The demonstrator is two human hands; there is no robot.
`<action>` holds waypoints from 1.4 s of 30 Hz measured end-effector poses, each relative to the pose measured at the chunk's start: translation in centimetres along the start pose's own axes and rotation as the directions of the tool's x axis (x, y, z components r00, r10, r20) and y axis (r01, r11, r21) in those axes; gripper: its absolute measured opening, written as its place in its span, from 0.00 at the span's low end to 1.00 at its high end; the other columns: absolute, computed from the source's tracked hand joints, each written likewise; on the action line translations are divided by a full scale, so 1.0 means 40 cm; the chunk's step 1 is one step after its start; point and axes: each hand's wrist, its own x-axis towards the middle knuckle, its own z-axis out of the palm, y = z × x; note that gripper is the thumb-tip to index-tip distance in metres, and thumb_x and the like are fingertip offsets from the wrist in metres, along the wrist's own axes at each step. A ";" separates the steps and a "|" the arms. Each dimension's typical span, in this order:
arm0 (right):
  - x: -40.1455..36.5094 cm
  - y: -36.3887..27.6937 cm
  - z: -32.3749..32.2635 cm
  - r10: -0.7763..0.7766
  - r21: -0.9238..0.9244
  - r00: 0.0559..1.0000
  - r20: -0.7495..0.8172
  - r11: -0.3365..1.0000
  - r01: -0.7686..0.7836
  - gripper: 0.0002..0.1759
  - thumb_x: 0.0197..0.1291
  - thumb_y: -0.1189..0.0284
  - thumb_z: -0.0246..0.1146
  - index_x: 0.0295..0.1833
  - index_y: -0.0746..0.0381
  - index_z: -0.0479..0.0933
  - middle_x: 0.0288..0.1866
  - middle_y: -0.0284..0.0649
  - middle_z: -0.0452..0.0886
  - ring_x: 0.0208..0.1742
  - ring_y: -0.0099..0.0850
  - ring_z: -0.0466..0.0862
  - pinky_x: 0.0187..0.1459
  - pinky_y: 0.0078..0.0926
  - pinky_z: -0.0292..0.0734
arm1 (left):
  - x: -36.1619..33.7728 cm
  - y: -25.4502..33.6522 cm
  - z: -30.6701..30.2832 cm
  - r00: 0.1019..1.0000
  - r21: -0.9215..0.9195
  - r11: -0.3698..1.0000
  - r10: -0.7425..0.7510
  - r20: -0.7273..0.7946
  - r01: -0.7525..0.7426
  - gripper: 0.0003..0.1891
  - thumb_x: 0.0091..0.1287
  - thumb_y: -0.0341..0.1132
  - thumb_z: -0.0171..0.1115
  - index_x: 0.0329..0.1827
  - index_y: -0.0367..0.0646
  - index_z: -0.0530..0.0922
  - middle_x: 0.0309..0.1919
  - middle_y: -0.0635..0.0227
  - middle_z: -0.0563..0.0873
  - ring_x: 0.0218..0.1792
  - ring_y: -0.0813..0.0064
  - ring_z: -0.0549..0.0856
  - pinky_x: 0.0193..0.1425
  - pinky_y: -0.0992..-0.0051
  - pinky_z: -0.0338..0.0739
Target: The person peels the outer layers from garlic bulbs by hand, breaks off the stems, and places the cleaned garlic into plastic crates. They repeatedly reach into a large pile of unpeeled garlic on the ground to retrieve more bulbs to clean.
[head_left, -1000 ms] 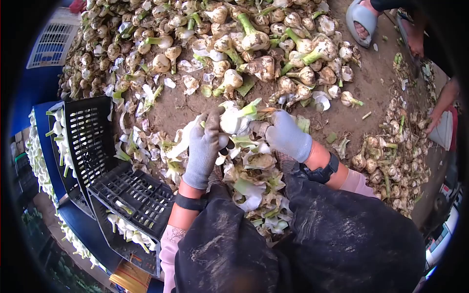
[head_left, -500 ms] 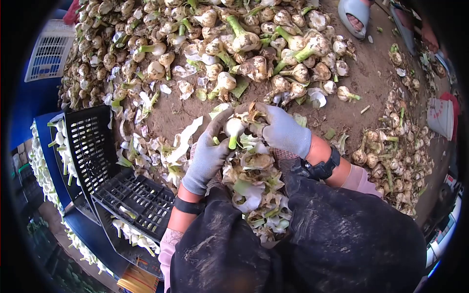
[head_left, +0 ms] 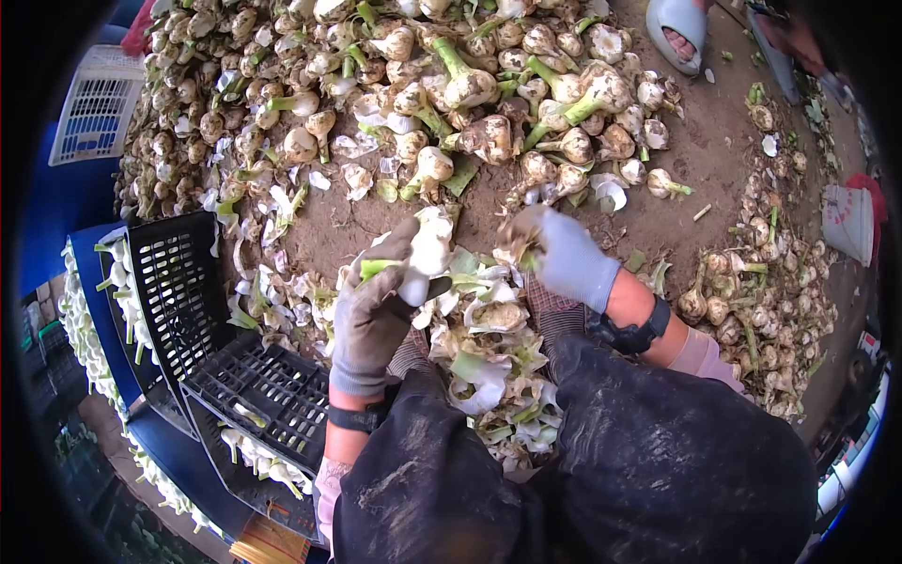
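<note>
My left hand (head_left: 368, 315), in a dirty grey glove, is closed around a peeled white garlic bulb (head_left: 414, 288). A green stem (head_left: 378, 269) sticks out to the left between the fingers. Another white shape (head_left: 433, 237), perhaps a second bulb, shows at the fingertips. To the right, apart from the left, is my right hand (head_left: 568, 261) in a similar glove, blurred by motion. Brownish garlic skin (head_left: 520, 239) appears at its fingers, which I cannot make out clearly. Below both hands, a heap of peeled skins (head_left: 493, 376) lies between my legs.
Unpeeled garlic (head_left: 489, 136) is piled ahead, with more garlic (head_left: 752, 301) at the right. On the left stands a black slotted crate (head_left: 174, 282) near peeled bulbs (head_left: 263, 461). A white basket (head_left: 94, 108) sits far left. Another person's shoe (head_left: 678, 33) is at the top.
My hands have moved apart. The left has turned and shifted slightly left with the white garlic; the right has drawn off to the right with brownish skin at its fingers.
</note>
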 end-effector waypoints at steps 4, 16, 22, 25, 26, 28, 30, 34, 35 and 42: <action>0.003 -0.140 -0.081 0.098 -0.016 0.740 0.665 0.993 -0.117 0.32 0.56 0.63 0.63 0.67 0.58 0.68 0.52 0.52 0.81 0.47 0.46 0.84 0.54 0.37 0.77 | -0.192 0.180 -0.042 0.708 0.847 0.026 0.562 0.427 -0.531 0.14 0.65 0.31 0.58 0.52 0.34 0.76 0.62 0.50 0.75 0.62 0.61 0.76 0.64 0.63 0.74; 0.109 0.059 -0.081 -0.119 -0.799 0.992 -0.041 0.600 0.039 0.24 0.48 0.71 0.65 0.54 0.45 0.77 0.48 0.40 0.79 0.47 0.39 0.81 0.43 0.39 0.77 | -0.210 0.200 0.041 0.842 0.872 0.478 0.508 -0.181 -0.101 0.17 0.67 0.29 0.58 0.57 0.32 0.76 0.54 0.56 0.81 0.57 0.65 0.79 0.65 0.69 0.70; 0.069 -0.070 -0.078 0.138 0.091 0.928 -0.346 0.989 -0.113 0.21 0.53 0.71 0.67 0.54 0.61 0.76 0.45 0.46 0.82 0.47 0.39 0.83 0.50 0.31 0.77 | 0.102 -0.040 0.078 0.943 0.881 0.350 0.214 0.257 -0.319 0.32 0.60 0.26 0.66 0.69 0.39 0.66 0.58 0.57 0.78 0.54 0.69 0.81 0.57 0.72 0.76; 0.045 -0.072 0.020 0.093 0.516 0.988 -0.120 0.856 -0.017 0.21 0.63 0.62 0.63 0.56 0.64 0.76 0.46 0.52 0.83 0.45 0.39 0.85 0.46 0.32 0.78 | 0.149 -0.081 0.093 0.867 0.846 0.215 0.239 0.438 -0.487 0.34 0.58 0.28 0.69 0.69 0.40 0.67 0.61 0.52 0.75 0.58 0.60 0.80 0.61 0.69 0.74; 0.045 -0.067 0.015 0.102 0.521 0.988 -0.116 0.853 -0.027 0.21 0.63 0.62 0.63 0.56 0.64 0.76 0.46 0.52 0.83 0.45 0.39 0.85 0.46 0.32 0.78 | 0.143 -0.076 0.084 0.924 0.852 0.356 0.147 0.353 -0.383 0.32 0.59 0.30 0.68 0.69 0.40 0.68 0.60 0.52 0.75 0.58 0.62 0.79 0.61 0.69 0.74; 0.050 -0.055 -0.004 0.124 0.407 0.982 0.143 0.897 -0.172 0.24 0.65 0.54 0.61 0.51 0.66 0.78 0.41 0.55 0.83 0.42 0.41 0.86 0.43 0.35 0.78 | 0.123 -0.076 0.071 0.944 0.862 0.390 0.073 0.321 -0.323 0.32 0.59 0.31 0.69 0.68 0.40 0.69 0.55 0.55 0.79 0.51 0.66 0.83 0.54 0.71 0.78; 0.053 -0.077 -0.027 0.158 0.283 0.967 0.201 0.935 -0.212 0.25 0.65 0.53 0.60 0.47 0.67 0.80 0.36 0.54 0.83 0.39 0.42 0.86 0.41 0.35 0.78 | 0.102 -0.072 0.069 0.936 0.916 0.198 0.031 0.351 -0.350 0.34 0.58 0.33 0.72 0.68 0.40 0.69 0.51 0.57 0.81 0.45 0.71 0.85 0.49 0.71 0.80; 0.051 -0.098 -0.009 0.288 0.273 0.927 0.240 0.896 -0.349 0.25 0.66 0.53 0.59 0.33 0.68 0.80 0.24 0.50 0.81 0.27 0.38 0.83 0.32 0.35 0.76 | 0.098 -0.085 0.046 0.966 0.887 0.391 0.026 0.256 -0.245 0.34 0.56 0.33 0.73 0.67 0.36 0.70 0.52 0.58 0.81 0.53 0.71 0.82 0.56 0.72 0.77; 0.050 -0.103 -0.006 0.339 0.278 0.905 0.258 0.871 -0.405 0.25 0.66 0.54 0.59 0.32 0.68 0.80 0.23 0.50 0.81 0.25 0.36 0.82 0.31 0.34 0.76 | 0.093 -0.069 0.062 0.969 0.907 0.344 0.034 0.246 -0.242 0.32 0.57 0.34 0.73 0.65 0.34 0.71 0.54 0.59 0.80 0.57 0.72 0.79 0.59 0.74 0.75; 0.023 -0.077 0.002 0.281 0.474 0.934 0.223 0.805 -0.355 0.14 0.65 0.68 0.57 0.39 0.70 0.77 0.25 0.49 0.80 0.25 0.34 0.82 0.30 0.34 0.76 | 0.089 -0.095 0.019 0.980 0.368 0.925 -0.154 0.126 0.098 0.34 0.61 0.36 0.70 0.69 0.36 0.65 0.50 0.60 0.82 0.44 0.70 0.85 0.48 0.74 0.80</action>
